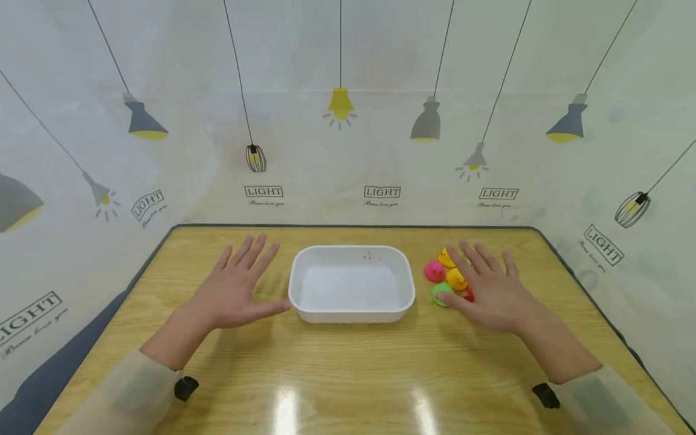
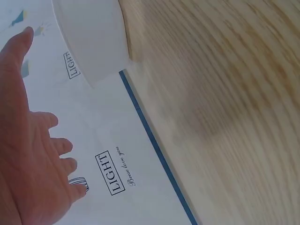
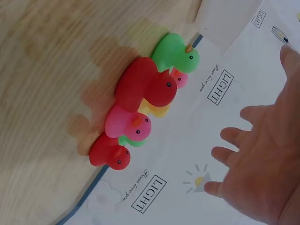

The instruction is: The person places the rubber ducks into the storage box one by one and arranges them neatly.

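Fingers spread, my left hand [image 1: 231, 296] hovers left of a white plastic tub [image 1: 353, 316], its thumb tip close to the tub's near left corner. The left wrist view shows the same hand [image 2: 37, 159] with nothing in it, beside the tub's wall [image 2: 93, 37]. My right hand [image 1: 495, 296], also spread and holding nothing, is over a cluster of small rubber ducks [image 1: 434, 271] and partly hides them. In the right wrist view, red [image 3: 136, 84], green [image 3: 171, 54], pink and yellow ducks stand close together, apart from the right hand [image 3: 262, 154].
The wooden table [image 1: 348, 368] has a dark edge along its back and sides. A pale backdrop [image 1: 304, 133] printed with hanging lamps and the word LIGHT surrounds it. Dark bands [image 1: 186, 388] sit at both sleeve cuffs.
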Action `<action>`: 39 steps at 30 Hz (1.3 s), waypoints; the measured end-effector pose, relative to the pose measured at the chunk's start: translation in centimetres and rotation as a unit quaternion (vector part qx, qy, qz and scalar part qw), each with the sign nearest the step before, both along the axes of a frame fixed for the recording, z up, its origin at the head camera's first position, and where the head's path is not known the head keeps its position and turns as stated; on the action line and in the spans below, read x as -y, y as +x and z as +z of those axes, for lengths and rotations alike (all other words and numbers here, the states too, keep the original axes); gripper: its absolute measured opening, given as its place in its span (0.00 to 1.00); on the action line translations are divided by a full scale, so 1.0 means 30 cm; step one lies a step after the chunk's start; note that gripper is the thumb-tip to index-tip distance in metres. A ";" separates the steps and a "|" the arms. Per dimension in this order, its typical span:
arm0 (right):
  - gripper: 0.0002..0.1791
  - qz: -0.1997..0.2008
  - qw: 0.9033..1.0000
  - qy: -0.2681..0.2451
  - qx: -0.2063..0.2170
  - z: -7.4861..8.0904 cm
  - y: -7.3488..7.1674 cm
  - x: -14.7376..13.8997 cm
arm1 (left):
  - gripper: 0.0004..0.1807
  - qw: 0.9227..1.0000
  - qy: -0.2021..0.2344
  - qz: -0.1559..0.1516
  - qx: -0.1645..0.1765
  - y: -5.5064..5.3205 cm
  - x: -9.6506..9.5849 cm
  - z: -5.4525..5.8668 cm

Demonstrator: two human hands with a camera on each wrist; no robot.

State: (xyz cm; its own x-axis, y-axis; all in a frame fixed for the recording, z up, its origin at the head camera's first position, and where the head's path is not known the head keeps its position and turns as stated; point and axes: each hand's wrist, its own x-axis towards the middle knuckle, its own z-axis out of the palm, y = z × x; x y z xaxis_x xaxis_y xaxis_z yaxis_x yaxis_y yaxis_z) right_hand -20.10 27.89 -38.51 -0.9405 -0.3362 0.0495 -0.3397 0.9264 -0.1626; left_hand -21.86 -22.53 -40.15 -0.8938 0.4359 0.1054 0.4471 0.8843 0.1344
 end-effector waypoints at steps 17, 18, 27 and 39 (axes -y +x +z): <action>0.49 0.006 0.999 -0.036 -0.026 -0.011 -0.013 -0.006 | 0.54 0.964 0.144 -0.045 0.219 -0.113 -0.021 -0.057; 0.49 0.004 0.999 -0.037 -0.025 -0.010 -0.012 -0.010 | 0.54 0.962 0.147 -0.044 0.224 -0.115 -0.021 -0.060; 0.47 -0.026 0.997 -0.078 -0.016 -0.008 -0.013 -0.059 | 0.55 0.956 0.151 -0.031 0.248 -0.118 -0.029 -0.077; 0.41 -0.075 0.983 -0.165 0.027 -0.015 -0.032 -0.200 | 0.55 0.957 0.156 -0.048 0.239 -0.108 -0.029 -0.089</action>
